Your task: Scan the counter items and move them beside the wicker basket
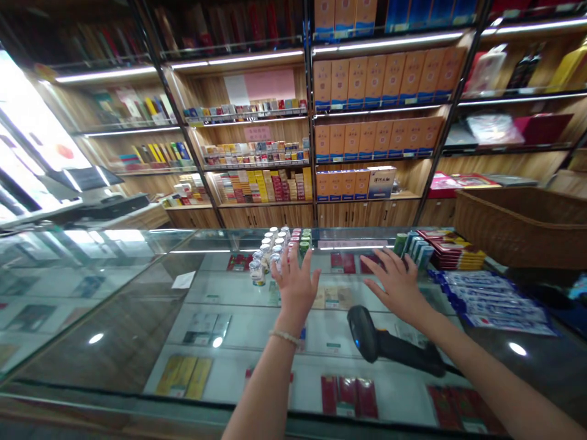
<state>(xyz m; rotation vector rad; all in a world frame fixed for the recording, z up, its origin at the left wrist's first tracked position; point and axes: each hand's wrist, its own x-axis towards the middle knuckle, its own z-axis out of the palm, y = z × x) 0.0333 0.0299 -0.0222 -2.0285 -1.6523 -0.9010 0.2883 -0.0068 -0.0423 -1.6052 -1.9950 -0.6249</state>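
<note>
My left hand (296, 286) reaches over the glass counter with its fingers spread, holding nothing that I can see. Just beyond its fingertips stand several small white-capped bottles (257, 273) in rows, with pink- and green-topped ones (304, 236) at the right; the hand partly hides them. My right hand (395, 286) is also open, fingers apart, left of a group of small green and blue packs (419, 249). A black barcode scanner (389, 347) lies on the glass below my right hand, beside the forearm.
Stacked red and yellow packets (452, 249), blue-and-white sachets (498, 299) and a brown wicker basket (518, 226) occupy the counter's right side. A white paper slip (184, 280) lies at left. Boxed goods (373, 82) fill the shelves behind. Flat packs (349, 394) show beneath the glass.
</note>
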